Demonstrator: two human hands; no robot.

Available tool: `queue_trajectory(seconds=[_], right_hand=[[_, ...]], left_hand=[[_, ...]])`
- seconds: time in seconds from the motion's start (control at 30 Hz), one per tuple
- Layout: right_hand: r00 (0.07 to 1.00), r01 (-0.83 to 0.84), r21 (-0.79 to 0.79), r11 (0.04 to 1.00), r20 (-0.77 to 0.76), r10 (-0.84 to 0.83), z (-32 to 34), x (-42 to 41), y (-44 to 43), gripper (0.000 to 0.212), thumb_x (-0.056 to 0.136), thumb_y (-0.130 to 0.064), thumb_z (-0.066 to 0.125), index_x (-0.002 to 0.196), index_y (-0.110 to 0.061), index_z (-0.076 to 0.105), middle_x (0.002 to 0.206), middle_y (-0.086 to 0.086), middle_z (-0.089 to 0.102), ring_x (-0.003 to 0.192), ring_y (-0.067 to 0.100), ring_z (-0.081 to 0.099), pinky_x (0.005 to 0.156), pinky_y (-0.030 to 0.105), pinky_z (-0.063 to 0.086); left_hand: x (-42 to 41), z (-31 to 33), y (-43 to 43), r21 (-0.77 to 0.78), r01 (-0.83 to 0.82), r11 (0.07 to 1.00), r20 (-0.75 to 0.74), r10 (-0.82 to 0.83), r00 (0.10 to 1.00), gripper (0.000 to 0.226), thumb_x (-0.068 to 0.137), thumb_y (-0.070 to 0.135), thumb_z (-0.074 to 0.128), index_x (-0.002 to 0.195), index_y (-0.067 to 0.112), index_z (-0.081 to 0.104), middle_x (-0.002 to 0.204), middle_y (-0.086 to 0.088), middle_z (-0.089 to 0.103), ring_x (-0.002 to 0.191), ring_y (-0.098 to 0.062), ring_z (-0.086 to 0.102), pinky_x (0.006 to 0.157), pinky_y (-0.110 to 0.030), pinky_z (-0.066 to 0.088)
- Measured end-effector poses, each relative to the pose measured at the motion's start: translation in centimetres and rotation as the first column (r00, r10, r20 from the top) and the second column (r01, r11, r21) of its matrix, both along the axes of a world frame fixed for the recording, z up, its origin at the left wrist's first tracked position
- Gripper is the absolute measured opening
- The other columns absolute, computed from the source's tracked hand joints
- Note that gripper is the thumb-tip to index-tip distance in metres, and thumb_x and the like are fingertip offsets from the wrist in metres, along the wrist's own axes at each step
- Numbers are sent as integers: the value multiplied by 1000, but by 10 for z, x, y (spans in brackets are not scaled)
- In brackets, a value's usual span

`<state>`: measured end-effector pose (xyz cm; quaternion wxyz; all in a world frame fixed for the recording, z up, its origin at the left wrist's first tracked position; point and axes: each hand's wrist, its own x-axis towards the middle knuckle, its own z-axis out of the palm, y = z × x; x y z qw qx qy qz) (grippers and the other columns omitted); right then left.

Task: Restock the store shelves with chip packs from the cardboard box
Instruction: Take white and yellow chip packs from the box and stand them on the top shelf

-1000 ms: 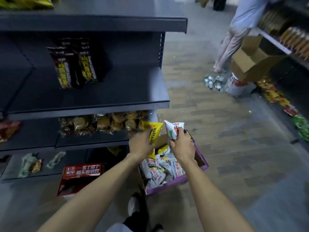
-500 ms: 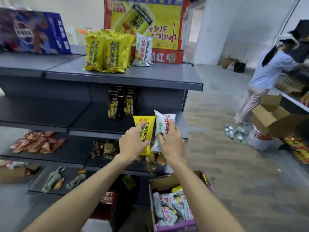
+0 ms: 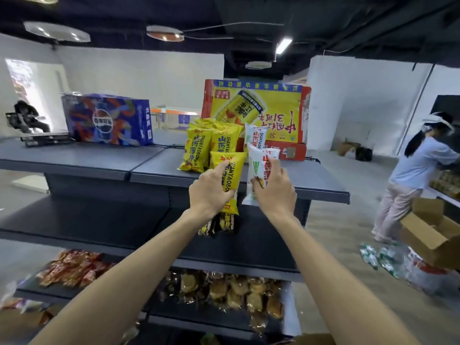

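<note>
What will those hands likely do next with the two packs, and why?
Probably reach forward and stand both on the top shelf: the left hand grips a yellow pack in front of the shelved yellow packs, the right hand a white pack before the shelved white pack, neither yet set down.

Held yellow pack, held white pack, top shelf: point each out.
yellow pack (image 3: pixel 236 165), head view, upper front.
white pack (image 3: pixel 256 161), head view, green-marked front.
top shelf (image 3: pixel 316 179), head view, bare right surface.

dim ceiling, bright white walls, blurred and warped edges.
</note>
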<state>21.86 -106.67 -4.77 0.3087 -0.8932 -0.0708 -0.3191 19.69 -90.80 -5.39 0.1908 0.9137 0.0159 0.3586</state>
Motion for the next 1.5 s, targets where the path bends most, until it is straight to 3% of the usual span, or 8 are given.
queue_trajectory(seconds=[0.2,0.47,0.87,1.0,1.17,1.3,1.4,1.5], right_hand=[[998,53,-13,999,29,-52,21,41,28,59,90,-35,65,139,-24,34,114,7,55,92,31,62,71,41,50],[994,108,-33,994,14,-108,34,103,32,57,90,-37,64,136,-25,32,112,7,55,91,30,62,72,43,53],[991,133,-33,991,30,-132,36,225,40,58,92,-40,63,136,-19,33,116,11,55,96,33,63,72,44,53],[991,114,-50,992,80,-110,26,253,52,57,94,-42,57,138,-22,27,123,11,48,100,31,56,66,43,52],[978,193,-245,950,-25,-205,-9,278,56,77,90,-64,44,148,-26,10,131,20,41,114,37,42,90,45,40],[967,221,-294,930,-58,-249,-9,277,57,90,87,-72,41,152,-26,-1,130,19,40,115,35,39,94,42,35],[957,215,-325,921,-120,-265,-8,272,56,97,86,-75,38,153,-26,-13,135,19,38,117,35,42,95,43,35],[955,181,-318,931,-170,-244,-8,264,55,102,84,-78,37,151,-28,-22,141,19,35,117,37,46,95,44,37]], left_hand=[[37,24,75,-15,-28,1000,63,29,998,76,78,41,75,144,32,39,111,-5,69,98,-31,65,76,-45,56],[101,33,122,-11,-104,994,61,105,993,76,79,37,77,144,30,37,103,-8,67,92,-31,66,69,-42,55],[136,-6,134,43,-115,992,173,106,979,93,74,47,79,150,35,28,90,-2,58,63,-21,58,49,-33,54],[139,-12,136,45,-125,991,199,114,973,94,74,52,76,152,37,24,88,-1,57,63,-20,57,48,-33,54],[144,-18,139,-2,-96,995,198,94,976,91,76,60,65,152,41,20,90,-1,56,64,-17,57,52,-36,57],[142,-20,134,-50,-87,995,216,96,972,90,76,61,63,152,39,21,94,-4,57,64,-18,57,52,-37,56],[139,-22,130,-123,-45,991,255,76,964,98,73,52,75,152,30,21,112,-9,58,75,-17,58,58,-33,55],[131,-26,129,-198,51,979,273,5,962,100,71,48,78,151,31,21,116,-6,51,89,-10,52,72,-30,53]])
